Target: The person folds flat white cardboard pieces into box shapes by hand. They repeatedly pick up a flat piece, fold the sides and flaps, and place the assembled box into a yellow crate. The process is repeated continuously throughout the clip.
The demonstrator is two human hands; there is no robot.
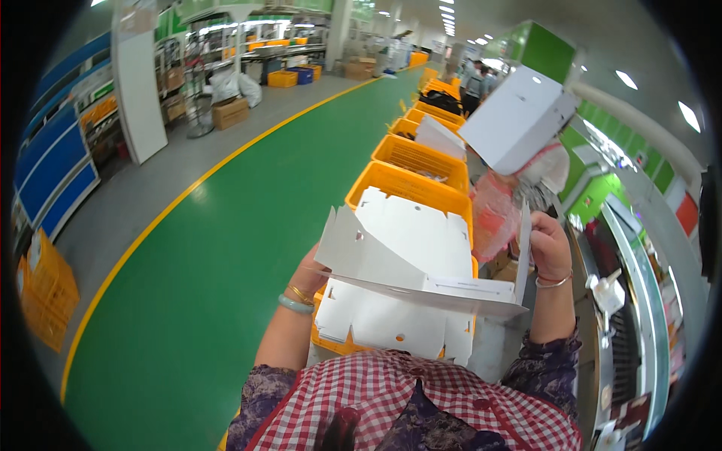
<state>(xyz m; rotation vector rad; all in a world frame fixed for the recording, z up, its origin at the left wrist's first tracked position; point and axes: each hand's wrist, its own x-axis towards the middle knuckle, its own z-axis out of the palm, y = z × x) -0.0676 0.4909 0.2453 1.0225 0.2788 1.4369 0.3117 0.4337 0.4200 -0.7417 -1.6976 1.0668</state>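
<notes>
A partly folded white cardboard box blank (pixel 359 252) is held up in front of me, its side flaps standing upright. My left hand (pixel 310 272) grips its left side; the fingers are mostly hidden behind the board. On the right, my right hand (pixel 550 245) pinches the upright end flap between thumb and fingers. Below and beyond the held blank, more flat white cardboard blanks (pixel 410 225) lie in yellow plastic crates. The nearer stack (pixel 376 319) sits close to my apron.
A row of yellow crates (pixel 410 156) runs away ahead. At the right, a person in a pink covering (pixel 492 214) stands close by, near a large white box (pixel 515 120). A conveyor line (pixel 628 301) runs along my right. Green floor (pixel 226 248) lies to my left.
</notes>
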